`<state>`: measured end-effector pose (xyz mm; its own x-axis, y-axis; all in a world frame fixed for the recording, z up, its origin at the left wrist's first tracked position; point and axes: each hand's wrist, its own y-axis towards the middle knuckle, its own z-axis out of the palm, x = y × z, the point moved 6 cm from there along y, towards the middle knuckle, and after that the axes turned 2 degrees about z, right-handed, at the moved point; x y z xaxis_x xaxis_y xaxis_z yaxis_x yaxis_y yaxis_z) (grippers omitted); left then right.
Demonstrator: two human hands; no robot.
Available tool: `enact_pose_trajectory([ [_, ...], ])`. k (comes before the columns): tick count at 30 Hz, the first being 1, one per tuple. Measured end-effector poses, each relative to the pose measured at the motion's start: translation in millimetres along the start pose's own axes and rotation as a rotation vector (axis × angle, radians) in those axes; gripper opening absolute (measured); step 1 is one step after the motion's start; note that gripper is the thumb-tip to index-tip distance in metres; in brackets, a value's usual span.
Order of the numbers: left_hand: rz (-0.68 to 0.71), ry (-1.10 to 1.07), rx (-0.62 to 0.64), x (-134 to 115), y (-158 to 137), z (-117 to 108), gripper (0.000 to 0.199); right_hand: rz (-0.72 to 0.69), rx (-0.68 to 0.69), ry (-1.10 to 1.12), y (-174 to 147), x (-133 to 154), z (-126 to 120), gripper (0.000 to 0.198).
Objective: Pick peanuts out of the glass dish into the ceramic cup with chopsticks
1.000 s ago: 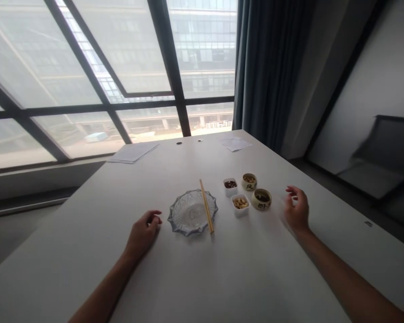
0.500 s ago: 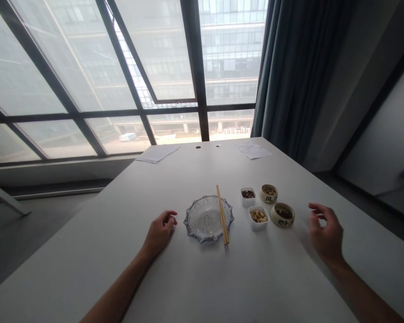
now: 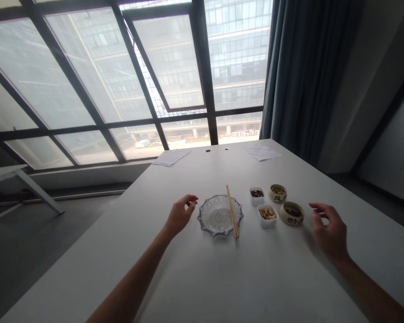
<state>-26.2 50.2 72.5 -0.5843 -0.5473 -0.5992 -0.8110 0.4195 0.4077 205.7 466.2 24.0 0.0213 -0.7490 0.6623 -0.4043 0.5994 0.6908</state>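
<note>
A clear glass plate [image 3: 213,217] with a scalloped rim lies on the white table, and a pair of wooden chopsticks [image 3: 234,217] rests across its right side. My left hand [image 3: 181,214] hovers just left of the plate's rim, fingers loosely bent, holding nothing. On the right, my right hand [image 3: 330,229] is held beside a cream bowl [image 3: 291,220] with dark contents, its thumb and fingers apart. Behind that bowl stands a smaller cream bowl [image 3: 278,198] with brownish pieces. Two white plastic containers sit nearer the plate: one container [image 3: 267,222] holds tan pieces, the other container [image 3: 256,202] dark bits.
The white table [image 3: 202,278] stretches toward a large window. Papers lie at its far left [image 3: 171,157] and far right [image 3: 264,152]. A dark blue curtain [image 3: 299,80] hangs at the right, and another table [image 3: 5,174] shows at the left.
My left hand has lifted and moved forward and right, closer to the plate. My right hand has come slightly nearer the bowls. The view has turned a little left.
</note>
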Motion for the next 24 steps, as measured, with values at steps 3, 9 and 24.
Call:
enact_pose_trajectory([
  [3, 0.094, 0.042, 0.13, -41, 5, 10, 0.025, 0.002, -0.023, 0.004, 1, -4, -1, 0.021],
  [9, 0.137, 0.146, 0.344, -80, 18, 59, 0.024, -0.004, -0.055, -0.001, 1, -1, -3, 0.021],
  [24, -0.082, -0.079, 0.373, -71, 35, 116, 0.024, -0.148, -0.018, 0.011, -6, 38, -7, 0.018],
])
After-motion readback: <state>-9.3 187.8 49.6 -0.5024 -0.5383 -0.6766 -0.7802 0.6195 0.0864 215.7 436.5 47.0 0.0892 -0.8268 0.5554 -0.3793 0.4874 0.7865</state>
